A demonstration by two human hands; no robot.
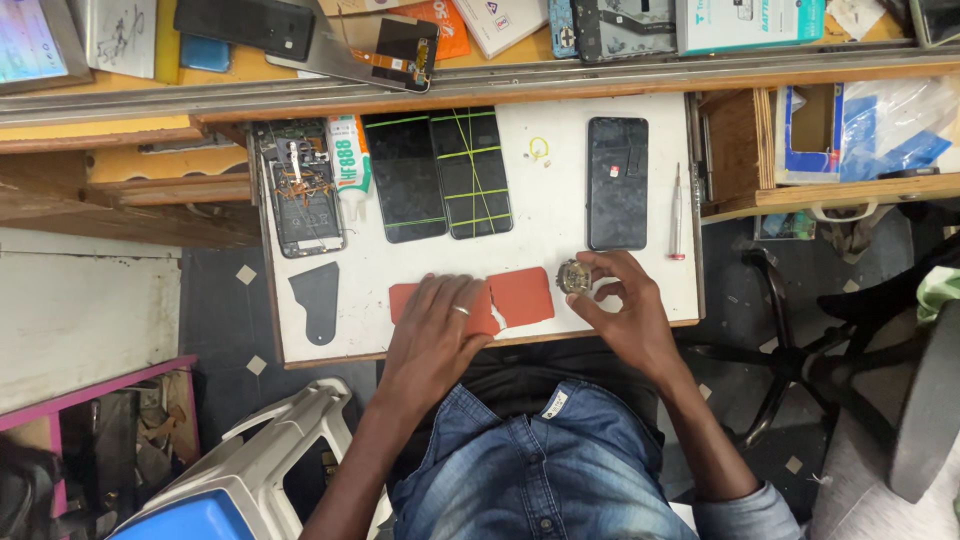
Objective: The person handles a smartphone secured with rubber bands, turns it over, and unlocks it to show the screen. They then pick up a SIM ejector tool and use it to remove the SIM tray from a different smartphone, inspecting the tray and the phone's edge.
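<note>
Head view. Risk, as judged: white rectangular work board (560,215) was crowded; flat red-orange phone back cover (520,297) lay at near edge, could slide off if left hand (440,325) pushed forward. Left fingers lay spread, pressed flat on cover. Small round silver-grey tape roll (574,277) could drop from right hand (625,305); thumb and fingertips pinched it just right of cover, above near edge.
</note>
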